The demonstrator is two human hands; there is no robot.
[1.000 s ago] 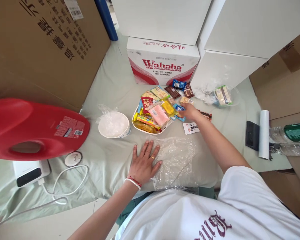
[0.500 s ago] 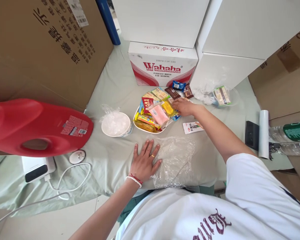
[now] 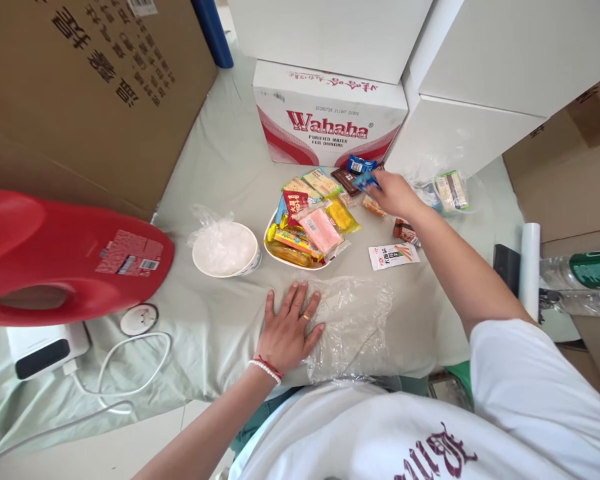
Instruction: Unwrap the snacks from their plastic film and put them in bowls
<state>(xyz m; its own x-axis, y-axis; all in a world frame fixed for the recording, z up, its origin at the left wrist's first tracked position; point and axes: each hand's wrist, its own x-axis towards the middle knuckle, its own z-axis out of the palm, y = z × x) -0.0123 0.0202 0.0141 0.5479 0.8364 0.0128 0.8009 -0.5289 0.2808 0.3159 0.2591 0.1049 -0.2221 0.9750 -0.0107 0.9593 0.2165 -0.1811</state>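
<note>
My left hand [image 3: 289, 328] lies flat with fingers spread on the green cloth, its fingertips on the edge of a clear plastic bag [image 3: 353, 325]. My right hand [image 3: 393, 193] reaches far forward and pinches a small blue snack packet [image 3: 364, 180], held beside another blue packet [image 3: 360, 164] and a brown one [image 3: 343, 180] near the Wahaha box [image 3: 330, 113]. A white heart-shaped dish [image 3: 300, 235] is heaped with wrapped snacks: pink, yellow, red and orange ones. A white packet [image 3: 393, 255] lies right of the dish.
A white bowl lined with plastic [image 3: 225, 249] stands left of the dish. A large red jug [image 3: 65, 257] lies at the left, with a power bank and white cable [image 3: 55, 347] below it. Cardboard and white boxes surround the cloth. Bottles [image 3: 580, 280] lie at the right.
My right hand has moved from the dish's right edge forward and to the right, carrying the blue packet up toward the Wahaha box. My left hand has stayed flat on the cloth.
</note>
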